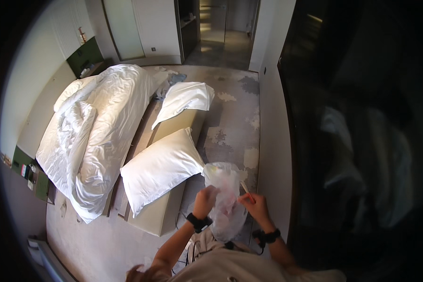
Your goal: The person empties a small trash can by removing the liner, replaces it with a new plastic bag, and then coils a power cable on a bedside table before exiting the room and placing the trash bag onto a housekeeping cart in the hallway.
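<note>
A translucent plastic bag (229, 204) with pinkish and whitish contents hangs in front of my body. My left hand (205, 201) is at the bag's left edge, its fingers bent and blurred against the plastic; whether they pinch it is hard to tell. On the bag's other side, my right hand (255, 203) grips a thin pale stick with a red end (247, 192), which points up and away from me. The fingertips of that hand are close to the plastic. Both wrists wear black bands.
A white pillow (162, 169) and another white pillow (190, 95) lie on a cream bench (155, 218) at the foot of the bed. A rumpled white duvet (109, 123) covers the bed. Cloths (176, 78) lie beyond the bench. A wall (273, 141) runs along the right.
</note>
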`<action>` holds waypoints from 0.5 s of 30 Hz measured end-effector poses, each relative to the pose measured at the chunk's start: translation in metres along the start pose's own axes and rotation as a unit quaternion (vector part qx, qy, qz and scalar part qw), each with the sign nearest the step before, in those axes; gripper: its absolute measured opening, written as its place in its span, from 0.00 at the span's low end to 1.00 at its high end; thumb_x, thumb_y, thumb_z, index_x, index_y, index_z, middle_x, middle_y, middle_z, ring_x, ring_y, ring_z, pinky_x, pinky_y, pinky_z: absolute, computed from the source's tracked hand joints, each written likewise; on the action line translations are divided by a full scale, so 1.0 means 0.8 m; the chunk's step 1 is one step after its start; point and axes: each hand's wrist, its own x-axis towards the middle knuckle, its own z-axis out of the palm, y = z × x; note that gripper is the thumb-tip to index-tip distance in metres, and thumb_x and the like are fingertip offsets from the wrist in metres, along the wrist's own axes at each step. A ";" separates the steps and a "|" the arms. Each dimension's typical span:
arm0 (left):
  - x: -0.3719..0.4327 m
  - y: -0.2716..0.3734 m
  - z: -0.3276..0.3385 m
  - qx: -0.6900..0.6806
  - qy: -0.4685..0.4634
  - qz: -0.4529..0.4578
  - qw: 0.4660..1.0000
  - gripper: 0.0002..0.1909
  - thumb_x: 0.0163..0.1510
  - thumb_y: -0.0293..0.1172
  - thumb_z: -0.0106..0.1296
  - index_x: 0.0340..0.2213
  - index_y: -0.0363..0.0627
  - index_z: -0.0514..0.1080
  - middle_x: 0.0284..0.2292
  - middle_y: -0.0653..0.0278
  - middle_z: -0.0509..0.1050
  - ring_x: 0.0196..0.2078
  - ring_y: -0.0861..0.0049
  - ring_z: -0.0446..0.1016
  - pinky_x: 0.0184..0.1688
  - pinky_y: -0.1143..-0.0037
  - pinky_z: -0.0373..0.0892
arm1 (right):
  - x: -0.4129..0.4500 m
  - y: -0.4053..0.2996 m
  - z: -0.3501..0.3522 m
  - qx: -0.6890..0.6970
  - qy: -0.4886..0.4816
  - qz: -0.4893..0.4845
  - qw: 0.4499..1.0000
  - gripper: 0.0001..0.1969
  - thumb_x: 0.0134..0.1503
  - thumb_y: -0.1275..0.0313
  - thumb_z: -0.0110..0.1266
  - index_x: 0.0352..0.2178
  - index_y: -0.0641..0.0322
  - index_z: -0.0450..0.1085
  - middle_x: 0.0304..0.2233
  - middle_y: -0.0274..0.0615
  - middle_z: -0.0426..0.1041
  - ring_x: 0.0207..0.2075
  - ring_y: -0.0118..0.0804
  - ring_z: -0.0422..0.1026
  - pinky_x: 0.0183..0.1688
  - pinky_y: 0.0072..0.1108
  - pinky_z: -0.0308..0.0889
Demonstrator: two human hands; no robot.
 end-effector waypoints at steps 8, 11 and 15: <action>0.294 0.053 0.021 0.136 -0.015 0.154 0.979 0.09 0.51 0.32 0.45 0.26 0.38 0.70 0.16 0.55 0.68 0.14 0.68 0.66 0.21 0.74 0.62 | 0.297 0.013 -0.060 0.031 -0.018 -0.048 0.998 0.07 0.45 0.72 0.58 0.23 0.66 0.71 0.15 0.32 0.66 0.19 0.19 0.60 0.22 0.16 0.57; 0.414 0.075 0.035 0.292 -0.071 0.068 0.951 0.10 0.49 0.38 0.43 0.27 0.47 0.71 0.26 0.57 0.72 0.27 0.59 0.70 0.27 0.67 0.66 | 0.405 0.022 -0.071 0.043 -0.030 -0.007 0.999 0.07 0.45 0.72 0.58 0.24 0.66 0.71 0.15 0.31 0.66 0.19 0.17 0.59 0.22 0.15 0.57; 0.549 0.080 0.025 0.272 -0.013 0.208 0.940 0.10 0.49 0.37 0.48 0.24 0.43 0.71 0.18 0.51 0.69 0.22 0.56 0.69 0.23 0.66 0.64 | 0.575 0.034 -0.065 0.077 -0.062 -0.042 0.994 0.06 0.45 0.73 0.58 0.24 0.64 0.71 0.14 0.30 0.64 0.15 0.17 0.52 0.18 0.15 0.53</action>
